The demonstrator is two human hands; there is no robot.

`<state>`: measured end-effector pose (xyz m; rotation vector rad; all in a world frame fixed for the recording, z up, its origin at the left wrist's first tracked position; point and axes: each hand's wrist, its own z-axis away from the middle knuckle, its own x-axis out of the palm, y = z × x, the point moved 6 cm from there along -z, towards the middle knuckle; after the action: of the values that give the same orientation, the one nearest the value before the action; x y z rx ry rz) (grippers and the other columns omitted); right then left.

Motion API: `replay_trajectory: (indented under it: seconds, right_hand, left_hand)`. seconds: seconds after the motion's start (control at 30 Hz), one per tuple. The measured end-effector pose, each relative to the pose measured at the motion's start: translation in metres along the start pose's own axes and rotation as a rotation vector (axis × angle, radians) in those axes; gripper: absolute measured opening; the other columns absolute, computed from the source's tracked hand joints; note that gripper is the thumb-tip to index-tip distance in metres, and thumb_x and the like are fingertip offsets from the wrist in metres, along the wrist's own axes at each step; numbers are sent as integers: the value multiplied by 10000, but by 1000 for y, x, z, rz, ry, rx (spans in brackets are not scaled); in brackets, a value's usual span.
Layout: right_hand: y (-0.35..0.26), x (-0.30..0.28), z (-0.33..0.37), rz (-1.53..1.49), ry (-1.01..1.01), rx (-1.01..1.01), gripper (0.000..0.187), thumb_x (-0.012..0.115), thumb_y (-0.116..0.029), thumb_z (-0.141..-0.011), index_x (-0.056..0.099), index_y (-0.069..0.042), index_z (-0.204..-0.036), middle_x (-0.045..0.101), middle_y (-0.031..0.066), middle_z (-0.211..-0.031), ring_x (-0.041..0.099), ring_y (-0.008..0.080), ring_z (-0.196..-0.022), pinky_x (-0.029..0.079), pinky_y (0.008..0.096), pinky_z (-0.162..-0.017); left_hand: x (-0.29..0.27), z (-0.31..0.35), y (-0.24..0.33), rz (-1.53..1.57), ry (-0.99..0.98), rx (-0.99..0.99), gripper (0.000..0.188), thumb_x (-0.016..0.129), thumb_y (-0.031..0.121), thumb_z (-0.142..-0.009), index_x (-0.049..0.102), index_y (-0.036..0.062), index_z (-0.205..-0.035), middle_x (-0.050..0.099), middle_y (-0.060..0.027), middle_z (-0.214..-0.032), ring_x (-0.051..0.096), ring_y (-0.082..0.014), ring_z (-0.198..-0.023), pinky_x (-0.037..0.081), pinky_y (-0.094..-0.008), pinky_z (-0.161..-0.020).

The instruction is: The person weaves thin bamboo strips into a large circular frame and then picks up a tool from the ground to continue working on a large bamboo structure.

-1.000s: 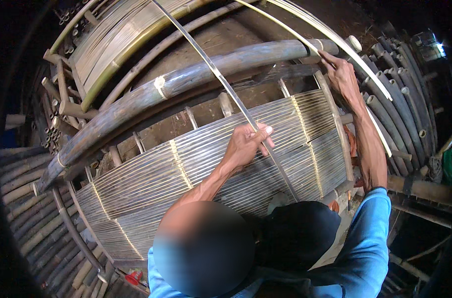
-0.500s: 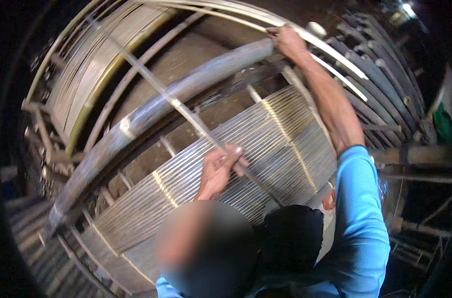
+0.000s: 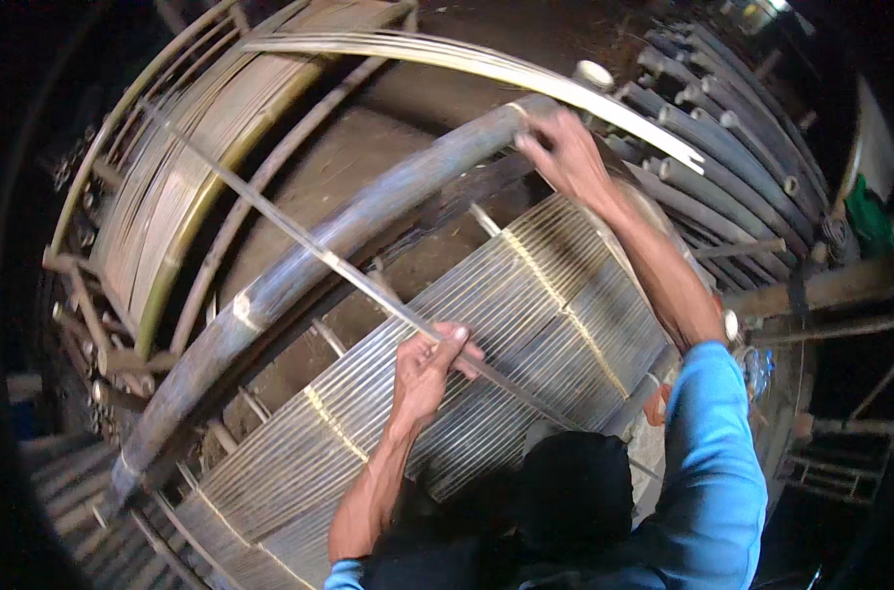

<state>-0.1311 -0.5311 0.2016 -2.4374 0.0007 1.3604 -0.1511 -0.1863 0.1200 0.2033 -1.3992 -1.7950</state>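
Note:
My left hand (image 3: 429, 374) is closed round a long thin bamboo strip (image 3: 270, 209), thumb on top. The strip slants from the far left down toward my body. Beneath this hand lies a slatted bamboo mat (image 3: 604, 285), its thin slats bound by rows of yellowish cord. Across its far side runs a thick bamboo pole (image 3: 417, 172). At the right end of that pole is my right hand (image 3: 570, 162), slightly blurred, with thumb and fingers apart and nothing visible between them. Whether it touches the pole I cannot tell.
A bundle of pale strips (image 3: 496, 64) arches across the far side, just beyond my right hand. More strips (image 3: 196, 162) lie on a pole rack at the far left. Many thick bamboo poles (image 3: 761, 182) are piled at the right. A green item (image 3: 871, 218) sits at the right edge.
My right hand has drawn back from the pale strips toward the pole's end, its fingers now apart. The left hand has moved slightly nearer, still holding its strip. The whole view has shifted a little.

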Motion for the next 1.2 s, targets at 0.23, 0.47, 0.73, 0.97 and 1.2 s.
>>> replay_trajectory:
  seconds: [0.23,0.47,0.73,0.97,1.2]
  right_hand:
    - [-88,-54,264,-726,-1183,449,551,604,-476,-1054,608,-63,-1419,692,182,-1307,670,265,-1153,523,423,-1036]
    - [-97,-92,330,-960,-1028,951,422,576,-383,-1095,698,-28,-1288,596,9,-767,601,128,-766,517,320,-734]
    - [-62,-132,182,66,-140,393,276,638,-246,-1038,759,-75,-1217,677,205,-817,682,301,-753,503,409,-668]
    - [-46,-76,91,-14,-39,302,265,639,-215,-1018,763,-184,-1250,728,239,-980,716,414,-882,542,450,-764]
    - [-16,-44,17,109,-61,310,302,618,-273,-997,765,-233,-1258,736,241,-1069,713,445,-998,570,482,-833]
  left_hand:
    - [4,-36,18,17,-88,16,267,642,260,-1063,692,-2,-1067,740,-120,-881,687,-180,-762,579,-315,-687]
    - [-5,-73,44,29,-129,19,364,607,321,-1083,666,-37,-1096,733,-134,-867,704,-181,-684,605,-309,-598]
    - [-71,-31,155,-1107,658,914,383,707,383,-955,779,11,-1012,757,-186,-885,722,-321,-825,554,-453,-764]
    - [-126,-43,146,-1698,851,703,400,574,434,-1007,740,70,-999,713,-178,-923,658,-359,-923,468,-485,-820]
    - [-120,-51,139,-1709,851,666,445,522,463,-1019,728,72,-972,714,-176,-930,658,-364,-936,457,-506,-822]
